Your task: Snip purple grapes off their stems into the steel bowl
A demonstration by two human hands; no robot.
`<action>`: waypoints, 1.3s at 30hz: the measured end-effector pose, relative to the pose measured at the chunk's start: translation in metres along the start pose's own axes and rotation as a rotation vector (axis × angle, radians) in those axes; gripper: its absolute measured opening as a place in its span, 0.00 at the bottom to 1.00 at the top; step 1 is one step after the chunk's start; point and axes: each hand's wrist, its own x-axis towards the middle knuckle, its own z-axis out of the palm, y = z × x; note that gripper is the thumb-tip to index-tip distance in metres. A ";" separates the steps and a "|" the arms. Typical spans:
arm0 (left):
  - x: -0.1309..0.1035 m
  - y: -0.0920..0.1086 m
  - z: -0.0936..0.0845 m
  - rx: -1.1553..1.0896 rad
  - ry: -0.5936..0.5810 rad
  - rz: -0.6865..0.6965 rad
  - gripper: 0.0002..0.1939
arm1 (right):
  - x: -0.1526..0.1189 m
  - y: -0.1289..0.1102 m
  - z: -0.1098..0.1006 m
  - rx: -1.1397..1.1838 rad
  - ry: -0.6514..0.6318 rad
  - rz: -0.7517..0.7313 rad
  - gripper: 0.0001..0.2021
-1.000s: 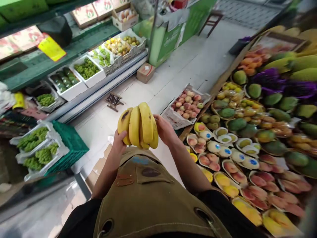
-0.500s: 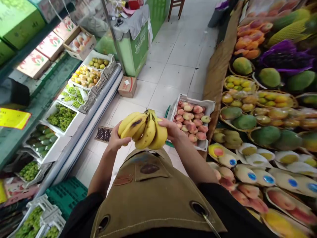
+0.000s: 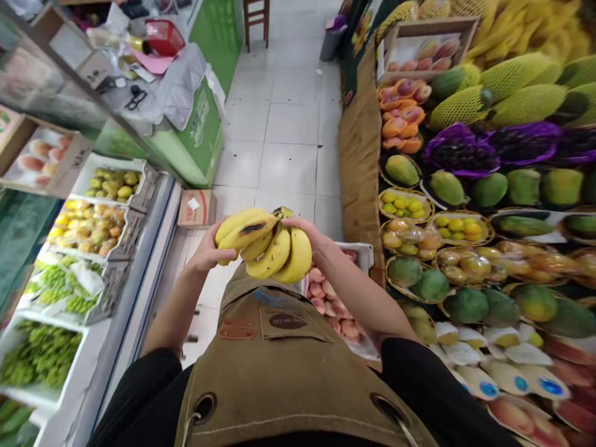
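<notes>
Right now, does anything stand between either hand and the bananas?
Nothing visible does. The left hand holds the bananas directly at one side, and the right hand is against the other. The peaches lie lower down, not between them.

The bananas (image 3: 274, 256) are yellow with blackish blotches and specks, the apron (image 3: 279, 379) olive brown with a blue smear (image 3: 269, 299) and pale stitching (image 3: 298, 416), the sleeves (image 3: 414, 379) black. Pale floor tiles (image 3: 291, 124) show dark grid lines, the counter (image 3: 186, 155) is green with pale lettering (image 3: 200, 127), the basket (image 3: 164, 38) red, the wrappers (image 3: 459, 130) purple, the netted fruit (image 3: 516, 76) yellow-green
</notes>
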 end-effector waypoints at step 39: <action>1.219 0.274 -0.019 0.873 -0.295 0.094 0.38 | 0.567 -0.908 -0.566 -0.917 -0.058 -0.431 0.18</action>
